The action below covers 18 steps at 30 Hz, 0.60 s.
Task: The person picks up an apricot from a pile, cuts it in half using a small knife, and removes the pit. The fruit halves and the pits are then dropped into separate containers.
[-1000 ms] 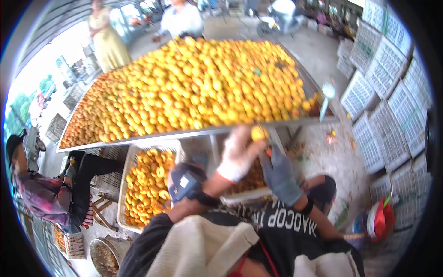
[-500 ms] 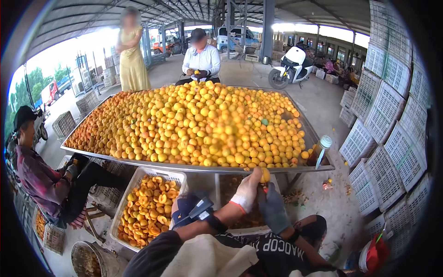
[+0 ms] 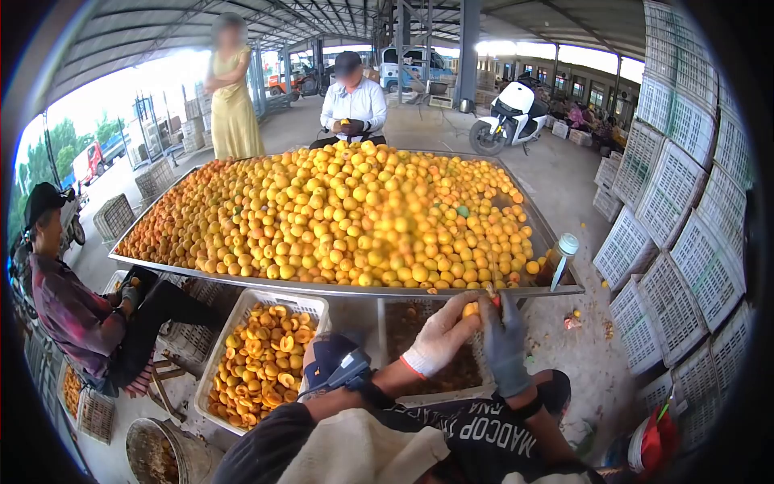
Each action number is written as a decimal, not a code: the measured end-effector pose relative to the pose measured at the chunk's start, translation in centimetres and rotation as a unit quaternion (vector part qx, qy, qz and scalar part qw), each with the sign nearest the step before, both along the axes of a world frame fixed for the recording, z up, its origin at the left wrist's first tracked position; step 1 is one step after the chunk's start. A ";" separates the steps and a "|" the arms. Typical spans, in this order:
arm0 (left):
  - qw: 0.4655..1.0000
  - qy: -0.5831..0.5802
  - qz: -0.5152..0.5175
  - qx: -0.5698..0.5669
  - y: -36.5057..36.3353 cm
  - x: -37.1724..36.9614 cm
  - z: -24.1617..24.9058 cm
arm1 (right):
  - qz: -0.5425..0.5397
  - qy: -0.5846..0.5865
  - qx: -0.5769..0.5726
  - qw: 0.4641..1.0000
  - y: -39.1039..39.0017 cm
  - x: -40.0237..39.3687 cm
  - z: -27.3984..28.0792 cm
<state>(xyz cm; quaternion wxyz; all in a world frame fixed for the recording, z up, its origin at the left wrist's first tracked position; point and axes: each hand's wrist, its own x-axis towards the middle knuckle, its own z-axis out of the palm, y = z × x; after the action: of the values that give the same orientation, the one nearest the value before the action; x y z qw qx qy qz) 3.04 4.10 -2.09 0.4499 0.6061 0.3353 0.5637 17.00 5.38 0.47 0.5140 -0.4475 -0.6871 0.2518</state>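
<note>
In my left hand (image 3: pixel 439 335), gloved in white with an orange cuff, a yellow-orange apricot (image 3: pixel 470 310) is pinched at the fingertips. My right hand (image 3: pixel 505 343) wears a grey glove and closes around a small red-handled tool (image 3: pixel 494 299), close beside the fruit. The tool's working end is too small to make out clearly. Both hands are just off the front rim of a metal table (image 3: pixel 363 291) heaped with whole apricots (image 3: pixel 347 210). Below them stands a crate (image 3: pixel 387 327) with dark brown contents, partly hidden by my arms.
A white crate (image 3: pixel 318 316) of halved apricots (image 3: pixel 262 363) stands left of my knees, near a bucket (image 3: pixel 165 452). A bottle (image 3: pixel 559 260) is on the table's right corner. Co-workers sit at the left (image 3: pixel 72 298) and far side (image 3: pixel 353 105); another person (image 3: pixel 234 105) stands. Stacked crates (image 3: pixel 677 194) line the right.
Both hands have moved slightly right and lower, with the apricot turned and lower in my left fingers. My right hand has tilted more upright, its tool now pointing up.
</note>
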 end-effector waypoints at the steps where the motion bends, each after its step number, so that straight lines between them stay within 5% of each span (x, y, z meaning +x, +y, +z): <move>1: 1.000 0.001 0.000 0.001 -0.1 0.0 0.3 | 0.000 0.001 0.001 1.000 0.7 0.2 -0.7; 3: 0.998 0.032 0.043 0.029 -0.6 0.2 0.6 | -0.016 -0.109 0.231 0.967 1.6 0.3 -1.6; 4: 0.998 0.033 0.042 0.025 -0.7 0.0 0.6 | -0.016 -0.108 0.227 0.968 1.2 0.1 -1.3; 6: 0.985 0.126 0.094 -0.063 -0.8 -0.3 0.8 | 0.042 0.102 -0.027 0.993 0.4 -0.5 0.1; 10: 0.991 0.037 0.125 -0.019 -0.2 0.6 -0.5 | 0.037 0.070 -0.027 0.996 0.3 -0.7 -0.1; 15: 0.973 0.154 0.162 0.060 -0.7 0.7 -0.4 | 0.020 0.170 0.002 0.985 2.7 -1.4 -2.6; 18: 0.988 0.059 0.140 0.027 -0.9 1.5 -1.9 | -0.006 0.090 -0.010 0.996 1.5 -1.6 -1.1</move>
<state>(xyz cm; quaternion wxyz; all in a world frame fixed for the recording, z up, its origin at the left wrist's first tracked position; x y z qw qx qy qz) 4.56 3.16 -3.99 0.3295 0.5975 0.4270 0.5934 15.40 6.92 -0.61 0.5709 -0.4325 -0.6326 0.2948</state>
